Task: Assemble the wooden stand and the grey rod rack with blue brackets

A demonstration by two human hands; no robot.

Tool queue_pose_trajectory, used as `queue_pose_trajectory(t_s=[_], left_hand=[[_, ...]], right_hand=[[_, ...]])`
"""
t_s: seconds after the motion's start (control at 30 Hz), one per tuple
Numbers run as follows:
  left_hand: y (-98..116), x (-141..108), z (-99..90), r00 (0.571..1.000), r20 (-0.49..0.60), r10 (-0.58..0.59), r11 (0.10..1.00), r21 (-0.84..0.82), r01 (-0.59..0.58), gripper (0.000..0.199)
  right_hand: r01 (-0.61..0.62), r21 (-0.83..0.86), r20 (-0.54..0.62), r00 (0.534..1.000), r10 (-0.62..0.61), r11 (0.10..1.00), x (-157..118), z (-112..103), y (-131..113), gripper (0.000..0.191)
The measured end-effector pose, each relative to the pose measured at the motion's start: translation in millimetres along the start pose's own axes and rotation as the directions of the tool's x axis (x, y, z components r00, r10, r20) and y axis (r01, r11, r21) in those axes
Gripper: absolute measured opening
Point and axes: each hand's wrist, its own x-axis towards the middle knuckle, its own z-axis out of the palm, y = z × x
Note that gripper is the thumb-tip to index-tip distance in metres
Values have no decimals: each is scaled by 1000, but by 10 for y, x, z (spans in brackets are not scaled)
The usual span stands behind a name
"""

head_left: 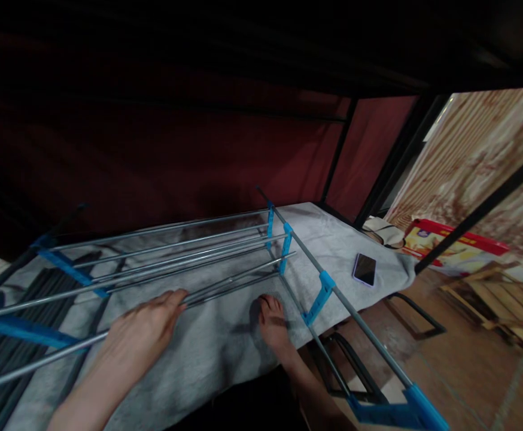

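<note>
A rack of grey metal tubes with blue plastic brackets lies across a cloth-covered surface. My left hand is closed round a metal tube that slants up to the right, its free end near a blue bracket. Inside the right side frame, my right hand rests low over the cloth with its fingers curled; whether anything is in it is hidden. Several parallel tubes run between the left bracket and the right side of the rack.
A phone lies on the cloth at the right. Dark tubes are bundled at the left under the rack. Black posts and a dark red panel stand behind. A red and yellow box and a wooden pallet are at the right.
</note>
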Motion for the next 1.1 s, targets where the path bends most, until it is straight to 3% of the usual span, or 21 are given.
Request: queue_pose_trajectory(t_s=[0.13, 0.27, 0.57, 1.1], left_hand=[[-150, -65, 565, 992, 91, -90, 981, -166, 104, 51], [-306, -92, 847, 985, 86, -147, 974, -163, 159, 51], [-266, 71, 920, 991, 17, -132, 988, -76, 133, 53], [-273, 358, 1096, 998, -45, -41, 991, -132, 35, 48]], right_hand=[[2, -6, -28, 1000, -2, 1000, 4, 8, 9, 41], [12, 24, -45, 999, -11, 1000, 8, 2, 10, 43], [29, 55, -65, 998, -25, 998, 7, 9, 10, 46], [17, 39, -35, 999, -16, 999, 3, 24, 15, 45]])
